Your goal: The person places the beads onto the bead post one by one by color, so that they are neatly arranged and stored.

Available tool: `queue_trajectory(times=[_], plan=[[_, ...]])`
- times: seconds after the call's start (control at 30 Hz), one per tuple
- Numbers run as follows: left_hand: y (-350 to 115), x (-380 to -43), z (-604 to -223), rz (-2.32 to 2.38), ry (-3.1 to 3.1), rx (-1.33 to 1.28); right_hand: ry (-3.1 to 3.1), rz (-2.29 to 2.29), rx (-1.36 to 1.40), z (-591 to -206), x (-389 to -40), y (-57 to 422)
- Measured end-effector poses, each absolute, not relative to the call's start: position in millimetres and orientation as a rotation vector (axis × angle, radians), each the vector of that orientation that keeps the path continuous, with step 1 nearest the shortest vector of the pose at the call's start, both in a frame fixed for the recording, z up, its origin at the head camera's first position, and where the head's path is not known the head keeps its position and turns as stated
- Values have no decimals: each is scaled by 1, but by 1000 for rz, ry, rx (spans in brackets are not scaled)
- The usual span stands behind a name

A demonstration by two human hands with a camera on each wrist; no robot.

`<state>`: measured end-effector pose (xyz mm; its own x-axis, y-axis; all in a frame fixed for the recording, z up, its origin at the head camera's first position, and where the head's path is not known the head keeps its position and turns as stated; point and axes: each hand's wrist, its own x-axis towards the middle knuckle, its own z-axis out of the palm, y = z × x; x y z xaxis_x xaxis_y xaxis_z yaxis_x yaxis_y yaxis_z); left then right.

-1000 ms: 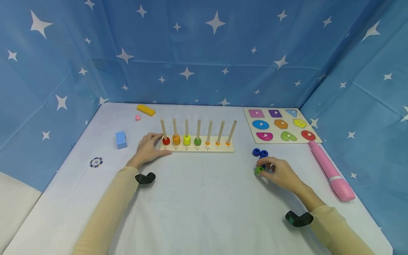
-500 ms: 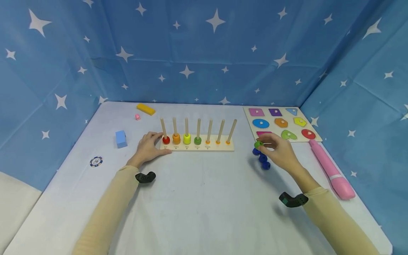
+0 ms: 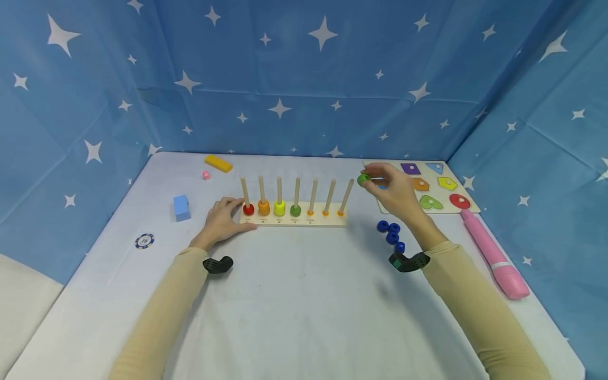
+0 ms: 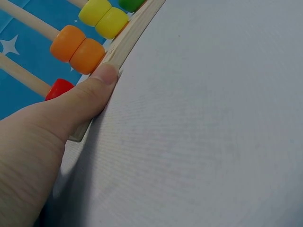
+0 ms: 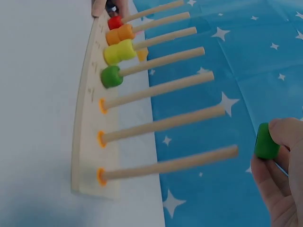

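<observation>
A wooden peg board (image 3: 328, 221) with a row of upright pegs stands mid-table. Red, orange, yellow and green beads (image 5: 111, 76) sit on its left pegs, while the three right pegs are bare. My left hand (image 3: 220, 224) grips the board's left end, its thumb (image 4: 90, 92) along the front edge. Raised to the right of the last peg, my right hand (image 3: 396, 192) pinches a loose green bead (image 5: 267, 142) between thumb and fingers. Several blue beads (image 3: 392, 238) lie on the table below that hand.
A shape puzzle board (image 3: 451, 203) lies at the back right, partly covered by my right hand. Beside it is a pink wand-like object (image 3: 494, 256). On the left are a blue block (image 3: 181, 208), a yellow block (image 3: 218, 163), a small pink piece (image 3: 206, 175) and a poker chip (image 3: 144, 241).
My right hand has picked up the green bead from beside the blue beads, lifted it and carried it leftward to near the right end of the pegs. The left hand stays put.
</observation>
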<state>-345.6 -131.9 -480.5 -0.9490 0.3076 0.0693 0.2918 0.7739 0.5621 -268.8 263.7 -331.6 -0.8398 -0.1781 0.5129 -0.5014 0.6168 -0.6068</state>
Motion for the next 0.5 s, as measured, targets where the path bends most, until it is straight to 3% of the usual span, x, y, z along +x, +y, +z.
queue_trajectory(times=[0.2, 0.5], plan=[[-131, -348, -481, 913, 2935, 487, -2427, 1103, 582, -350, -308, 251], [-133, -346, -482, 912, 2943, 487, -2442, 1186, 658, -354, -324, 210]])
